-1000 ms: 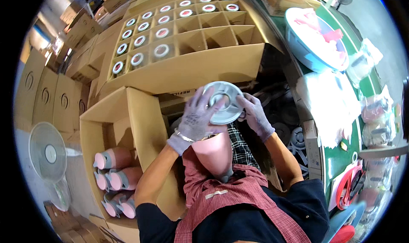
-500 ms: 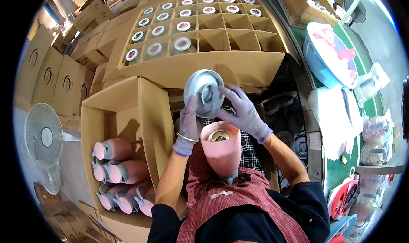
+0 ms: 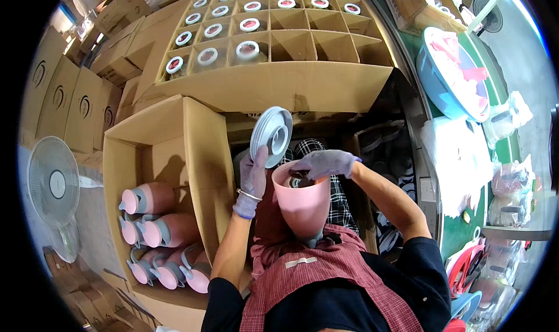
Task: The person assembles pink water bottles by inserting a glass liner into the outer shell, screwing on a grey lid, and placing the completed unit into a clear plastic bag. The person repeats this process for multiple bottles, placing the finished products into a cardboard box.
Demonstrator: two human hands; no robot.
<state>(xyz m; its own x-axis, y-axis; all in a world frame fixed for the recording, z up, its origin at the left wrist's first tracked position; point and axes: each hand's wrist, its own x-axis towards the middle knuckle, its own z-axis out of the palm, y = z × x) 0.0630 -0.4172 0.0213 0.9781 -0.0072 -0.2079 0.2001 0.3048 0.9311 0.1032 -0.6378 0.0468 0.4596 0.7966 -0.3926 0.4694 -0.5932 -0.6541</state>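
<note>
My left hand (image 3: 253, 179) is closed on the edge of a round grey screw-on base (image 3: 269, 137) with ridged sides, tilted above my lap. Between my thighs a pink jug body (image 3: 303, 207) rests with its wide mouth up and its grey end down. My right hand (image 3: 326, 163) lies over that mouth, its fingertips dipping inside, where they are hidden. A shiny round piece (image 3: 296, 182) shows within the jug body beside those fingers.
At left, an open carton (image 3: 142, 139) holds several pink jugs (image 3: 174, 230) on their sides. Ahead stands a divided carton (image 3: 279, 87) of glass liners with white-rimmed ends. A blue basin (image 3: 434, 79) sits on the green bench at right; a fan (image 3: 55, 183) stands far left.
My right hand has left the grey base and come down into the jug body's mouth. My left hand keeps the base, now turned more edge-on and slightly lower.
</note>
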